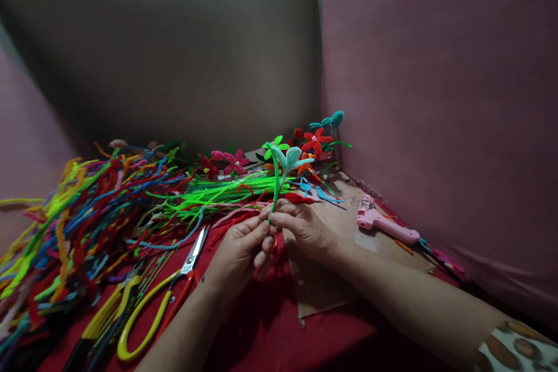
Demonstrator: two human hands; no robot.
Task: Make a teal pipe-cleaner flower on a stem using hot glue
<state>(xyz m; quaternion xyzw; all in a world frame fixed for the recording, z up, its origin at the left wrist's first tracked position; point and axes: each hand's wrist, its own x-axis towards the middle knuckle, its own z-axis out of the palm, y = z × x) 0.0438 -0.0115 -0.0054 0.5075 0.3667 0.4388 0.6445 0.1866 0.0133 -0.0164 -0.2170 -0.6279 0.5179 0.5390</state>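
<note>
Between my two hands stands a pipe-cleaner flower [291,158] with pale mint petals, held upright by the lower part of its stem. A green pipe cleaner [276,183] rises beside that stem, its top bent over near the petals. My left hand [246,241] pinches the green pipe cleaner and stem low down between thumb and fingers. My right hand [300,226] grips the same spot from the other side, fingertips meeting the left ones. The exact stem end is hidden by the fingers.
Scissors [188,267] and yellow-black pliers [108,314] lie at the left on the red cloth [257,331]. A heap of coloured pipe cleaners [87,215] spreads behind them. Finished flowers [317,139] stand at the back. A pink glue gun [386,224] rests on cardboard [322,285].
</note>
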